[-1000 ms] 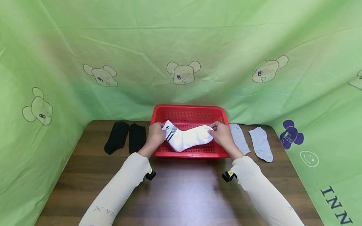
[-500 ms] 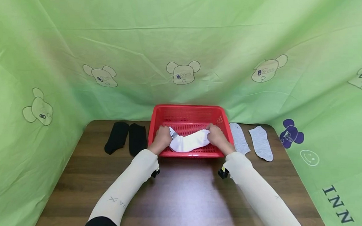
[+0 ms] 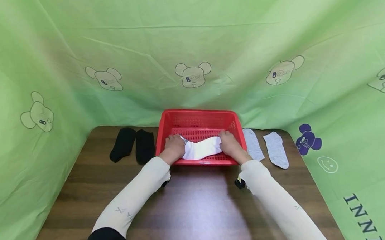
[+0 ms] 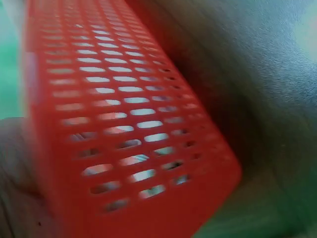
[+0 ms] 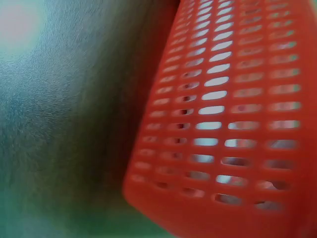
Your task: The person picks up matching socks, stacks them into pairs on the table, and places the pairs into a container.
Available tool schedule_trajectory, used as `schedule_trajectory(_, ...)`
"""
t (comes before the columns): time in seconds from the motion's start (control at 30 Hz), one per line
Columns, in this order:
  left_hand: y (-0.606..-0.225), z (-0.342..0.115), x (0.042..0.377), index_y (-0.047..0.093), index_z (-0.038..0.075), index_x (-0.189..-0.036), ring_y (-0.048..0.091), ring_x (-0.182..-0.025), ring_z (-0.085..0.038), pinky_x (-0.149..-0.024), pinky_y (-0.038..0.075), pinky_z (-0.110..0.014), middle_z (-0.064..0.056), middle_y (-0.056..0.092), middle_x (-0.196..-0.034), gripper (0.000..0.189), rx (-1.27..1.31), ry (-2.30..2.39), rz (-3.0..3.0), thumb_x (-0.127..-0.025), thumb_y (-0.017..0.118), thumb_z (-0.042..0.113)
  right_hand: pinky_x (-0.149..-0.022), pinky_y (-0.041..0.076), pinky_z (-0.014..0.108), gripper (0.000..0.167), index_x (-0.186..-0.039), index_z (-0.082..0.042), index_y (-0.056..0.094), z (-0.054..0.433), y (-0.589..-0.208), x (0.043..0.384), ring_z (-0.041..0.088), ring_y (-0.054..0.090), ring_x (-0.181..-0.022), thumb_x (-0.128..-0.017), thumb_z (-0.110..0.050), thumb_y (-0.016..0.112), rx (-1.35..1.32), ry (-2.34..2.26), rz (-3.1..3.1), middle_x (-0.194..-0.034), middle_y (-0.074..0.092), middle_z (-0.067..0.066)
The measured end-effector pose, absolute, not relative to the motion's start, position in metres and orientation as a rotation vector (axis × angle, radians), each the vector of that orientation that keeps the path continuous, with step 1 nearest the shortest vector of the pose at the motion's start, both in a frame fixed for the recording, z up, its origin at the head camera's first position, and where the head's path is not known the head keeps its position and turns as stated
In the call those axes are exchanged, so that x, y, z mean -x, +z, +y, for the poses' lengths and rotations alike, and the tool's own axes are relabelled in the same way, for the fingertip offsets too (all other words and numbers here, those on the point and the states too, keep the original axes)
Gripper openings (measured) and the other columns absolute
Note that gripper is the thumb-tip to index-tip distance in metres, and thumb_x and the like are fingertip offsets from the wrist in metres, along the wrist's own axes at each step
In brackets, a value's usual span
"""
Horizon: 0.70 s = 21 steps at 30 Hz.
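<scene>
A white sock with dark stripes at its cuff lies stretched sideways, low inside the red plastic basket. My left hand grips its cuff end, covering most of the stripes. At the toe end, my right hand holds the sock with fingers bent over it; the fingertips are hidden. Both wrists cross the basket's near rim. In the left wrist view the basket's slotted wall fills the middle, with white showing through the slots. The right wrist view has the slotted wall too.
Two black socks, one next to the basket and one farther left, lie on the wooden table. To the right are two grey socks, a nearer one and an outer one. A green printed curtain hangs behind.
Both hands have lowered the white sock into the basket and come slightly closer together. The left hand now covers more of the cuff. The black and grey socks stay put.
</scene>
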State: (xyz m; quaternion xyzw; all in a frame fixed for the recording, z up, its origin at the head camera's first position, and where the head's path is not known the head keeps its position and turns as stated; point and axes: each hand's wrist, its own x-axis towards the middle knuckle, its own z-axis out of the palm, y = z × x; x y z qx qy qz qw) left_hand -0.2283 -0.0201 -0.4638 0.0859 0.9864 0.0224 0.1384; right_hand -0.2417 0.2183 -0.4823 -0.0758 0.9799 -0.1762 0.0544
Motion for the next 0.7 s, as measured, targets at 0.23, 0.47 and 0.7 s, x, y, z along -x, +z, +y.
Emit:
schedule_trajectory(0.23,-0.430,-0.040,0.187,0.046,-0.004,-0.149,0.044,-0.144,-0.041,-0.115,0.041,-0.053,-0.022,0.054,-0.149,0.066,-0.573,0.110,3.057,-0.091,0.072,0.014,-0.094,0.050,0.054,0.027,-0.117,0.007,0.064,0.247,-0.446,0.199,0.044,0.060,-0.108,-0.090,0.006,0.059,0.480,-0.776,3.263,-0.112,0.064,0.026)
schedule_trajectory(0.47,-0.429,-0.084,0.135,0.061,-0.001,-0.137,0.058,-0.135,-0.036,-0.112,0.044,-0.054,-0.018,0.066,-0.138,0.048,-0.818,0.409,3.297,-0.092,0.074,0.008,-0.087,0.049,0.055,0.021,-0.111,0.006,0.064,0.303,-0.443,0.153,0.040,0.062,-0.100,-0.091,0.000,0.060,0.292,-0.884,3.342,-0.106,0.065,0.024)
schedule_trajectory(0.7,-0.467,-0.109,0.116,0.060,0.000,-0.140,0.054,-0.139,-0.035,-0.113,0.045,-0.052,-0.020,0.059,-0.145,0.053,-0.878,0.554,3.357,-0.091,0.076,0.012,-0.080,0.052,0.055,0.025,-0.102,0.004,0.066,0.340,-0.502,0.137,0.043,0.060,-0.092,-0.079,-0.002,0.076,0.421,-0.608,3.367,-0.097,0.064,0.021)
